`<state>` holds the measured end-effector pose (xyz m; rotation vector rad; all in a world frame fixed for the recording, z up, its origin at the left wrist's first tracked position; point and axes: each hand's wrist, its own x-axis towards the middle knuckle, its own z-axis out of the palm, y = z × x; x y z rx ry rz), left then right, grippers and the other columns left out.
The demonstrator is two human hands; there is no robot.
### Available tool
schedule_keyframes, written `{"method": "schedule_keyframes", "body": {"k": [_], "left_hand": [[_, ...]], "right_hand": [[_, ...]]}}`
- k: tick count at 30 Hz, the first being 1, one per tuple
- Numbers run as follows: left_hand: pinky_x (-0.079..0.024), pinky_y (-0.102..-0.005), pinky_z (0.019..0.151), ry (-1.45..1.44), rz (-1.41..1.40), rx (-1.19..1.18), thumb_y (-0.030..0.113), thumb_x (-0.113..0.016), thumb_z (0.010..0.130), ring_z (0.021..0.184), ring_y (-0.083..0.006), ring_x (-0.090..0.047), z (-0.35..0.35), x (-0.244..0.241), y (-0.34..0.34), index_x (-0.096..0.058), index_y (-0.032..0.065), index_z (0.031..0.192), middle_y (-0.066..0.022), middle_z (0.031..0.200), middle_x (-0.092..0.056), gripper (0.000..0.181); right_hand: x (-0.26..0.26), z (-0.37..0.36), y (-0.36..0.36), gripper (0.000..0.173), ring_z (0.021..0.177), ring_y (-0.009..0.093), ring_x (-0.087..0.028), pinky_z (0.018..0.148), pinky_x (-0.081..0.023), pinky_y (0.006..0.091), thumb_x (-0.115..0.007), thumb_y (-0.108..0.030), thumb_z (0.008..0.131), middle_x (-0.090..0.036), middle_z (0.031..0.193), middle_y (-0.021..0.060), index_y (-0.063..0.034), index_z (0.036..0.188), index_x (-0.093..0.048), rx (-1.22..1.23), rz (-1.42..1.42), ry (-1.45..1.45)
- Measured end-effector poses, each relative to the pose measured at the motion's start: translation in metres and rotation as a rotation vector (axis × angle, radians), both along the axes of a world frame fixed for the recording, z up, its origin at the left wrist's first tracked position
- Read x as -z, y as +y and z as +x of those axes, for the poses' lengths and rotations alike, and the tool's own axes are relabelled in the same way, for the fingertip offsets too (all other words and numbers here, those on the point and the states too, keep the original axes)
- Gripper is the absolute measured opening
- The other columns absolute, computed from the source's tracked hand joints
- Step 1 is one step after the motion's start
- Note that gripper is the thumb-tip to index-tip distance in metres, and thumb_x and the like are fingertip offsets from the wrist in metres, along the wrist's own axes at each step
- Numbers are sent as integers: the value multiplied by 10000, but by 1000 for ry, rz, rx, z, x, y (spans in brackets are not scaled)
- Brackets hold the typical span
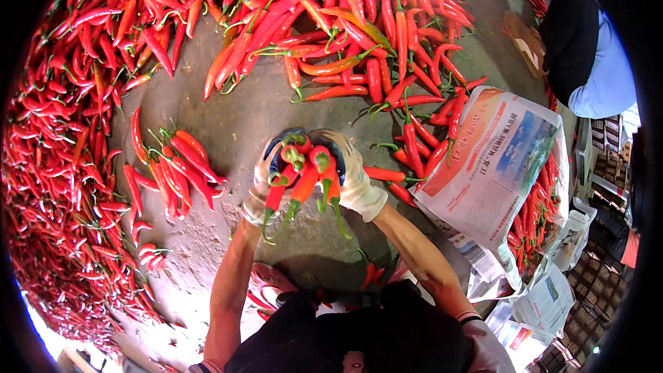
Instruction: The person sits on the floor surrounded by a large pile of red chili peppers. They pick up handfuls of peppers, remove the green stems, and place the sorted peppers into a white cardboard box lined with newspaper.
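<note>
Both my hands wear white work gloves with dark blue palms and meet in front of me above the concrete floor [207, 88]. Between them sits a bunch of red chili peppers [305, 184], green stems pointing toward me. My left hand [267, 171] wraps the bunch from the left. From the right side my right hand [352, 176] presses round it, fingers curled over the far end. Left of my hands lies a small group of loose red peppers [178, 168]. At right, a newspaper sheet [492, 160] partly covers a container packed with red peppers [533, 212].
A large heap of red peppers [57, 166] runs along the left, and another pile [362, 26] spreads across the far side. Another person [575, 46] crouches at upper right. Stacked crates [595, 285] stand at the right edge. Several peppers lie near my feet.
</note>
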<state>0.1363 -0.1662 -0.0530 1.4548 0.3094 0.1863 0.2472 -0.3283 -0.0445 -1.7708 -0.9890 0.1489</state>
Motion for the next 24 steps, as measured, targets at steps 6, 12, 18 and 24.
{"method": "schedule_keyframes", "body": {"k": [6,12,18,24], "left_hand": [[-482,-301,845,442,-526,35,99,-723,814,990,-189,-586,-35,-33,-3,-491,26,1273,-77,1119,-595,520],[-470,-321,724,811,144,292,91,-700,767,814,-211,-585,1,-161,-13,-581,25,1065,-76,930,-606,328],[-465,-389,861,667,714,921,245,-649,807,985,-269,-595,70,-265,-92,-601,201,1198,-102,1072,-625,397],[-469,-324,511,384,412,893,459,-618,864,572,-154,-591,116,-264,-259,-675,100,1030,-46,725,-621,399]], "right_hand": [[-73,-15,-22,866,1162,434,-474,1003,-385,473,-762,-288,694,-485,1260,274,8,1385,-332,41,-275,493],[-150,-15,-47,774,1098,434,-520,937,-436,464,-768,-298,729,-514,1211,255,31,1314,-383,171,-234,410],[-240,7,-155,781,1147,428,-490,975,-414,467,-771,-268,689,-510,1210,259,11,1307,-382,386,-114,358],[-283,16,-305,817,1127,378,-550,986,-426,411,-774,-311,713,-542,1236,244,17,1360,-396,611,-297,380]]}}
